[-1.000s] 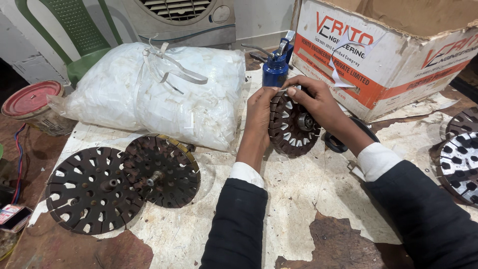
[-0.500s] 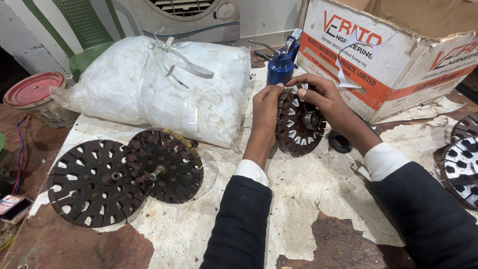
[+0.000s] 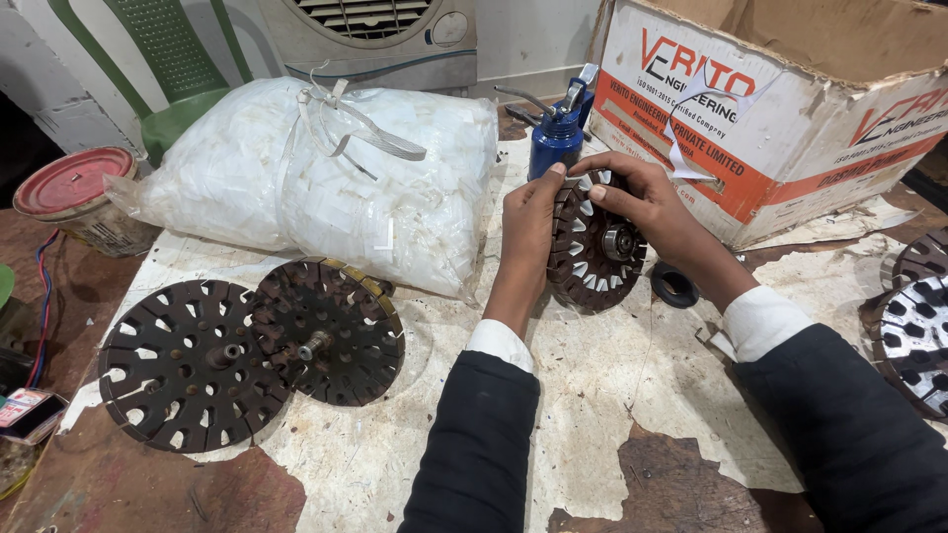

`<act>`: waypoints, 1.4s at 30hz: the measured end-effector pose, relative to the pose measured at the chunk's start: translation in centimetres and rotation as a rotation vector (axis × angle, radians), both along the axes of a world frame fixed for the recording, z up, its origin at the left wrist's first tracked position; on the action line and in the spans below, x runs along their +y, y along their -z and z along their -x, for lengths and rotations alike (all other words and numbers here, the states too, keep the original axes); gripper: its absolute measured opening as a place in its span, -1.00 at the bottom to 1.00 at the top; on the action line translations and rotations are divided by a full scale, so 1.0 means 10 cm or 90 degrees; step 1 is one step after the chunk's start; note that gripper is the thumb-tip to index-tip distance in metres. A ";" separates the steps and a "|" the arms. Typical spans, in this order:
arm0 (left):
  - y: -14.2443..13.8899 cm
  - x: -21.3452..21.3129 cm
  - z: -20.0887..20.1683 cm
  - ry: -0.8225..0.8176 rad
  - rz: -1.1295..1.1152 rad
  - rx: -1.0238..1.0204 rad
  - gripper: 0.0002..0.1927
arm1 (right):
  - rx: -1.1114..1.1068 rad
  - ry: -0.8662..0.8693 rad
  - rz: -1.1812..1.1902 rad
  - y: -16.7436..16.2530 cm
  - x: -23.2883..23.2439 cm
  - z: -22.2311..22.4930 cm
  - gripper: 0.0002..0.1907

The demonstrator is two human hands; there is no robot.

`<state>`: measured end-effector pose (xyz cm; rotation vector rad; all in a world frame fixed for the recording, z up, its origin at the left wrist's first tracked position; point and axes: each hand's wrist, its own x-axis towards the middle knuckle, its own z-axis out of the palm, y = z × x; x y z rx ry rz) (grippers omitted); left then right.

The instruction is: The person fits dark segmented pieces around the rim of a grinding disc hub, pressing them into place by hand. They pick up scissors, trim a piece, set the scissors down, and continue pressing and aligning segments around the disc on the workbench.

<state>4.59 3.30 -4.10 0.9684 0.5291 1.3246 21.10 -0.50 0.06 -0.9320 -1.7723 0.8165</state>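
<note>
A round dark slotted metal core (image 3: 595, 259) with a bearing in its middle stands tilted on the table. My left hand (image 3: 528, 222) grips its left rim, fingertips at the top. Fingers of my right hand (image 3: 642, 202) press on its upper face and top edge. Both arms wear dark sleeves with white cuffs. A small black ring (image 3: 674, 285) lies just right of the core.
Two more slotted discs (image 3: 188, 360) (image 3: 331, 331) lie flat at the left, overlapping. A tied white plastic bag (image 3: 316, 178) sits behind them. A blue oil can (image 3: 556, 133) and a cardboard box (image 3: 780, 109) stand at the back. More cores (image 3: 913, 326) lie at the right edge; a red-lidded tin (image 3: 74, 192) is far left.
Both hands stay on the core; the fingers have shifted slightly along its top rim. The view has moved a little.
</note>
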 end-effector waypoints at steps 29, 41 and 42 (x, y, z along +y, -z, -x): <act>0.04 0.04 0.00 0.038 0.005 -0.013 -0.66 | 0.017 -0.009 0.014 0.04 0.03 -0.02 -0.61; 0.05 0.06 0.01 0.065 0.010 -0.033 -0.67 | 0.016 -0.002 0.013 0.06 0.06 -0.04 -0.60; 0.05 0.05 0.01 0.065 0.007 -0.029 -0.66 | 0.017 -0.002 0.012 0.05 0.06 -0.04 -0.59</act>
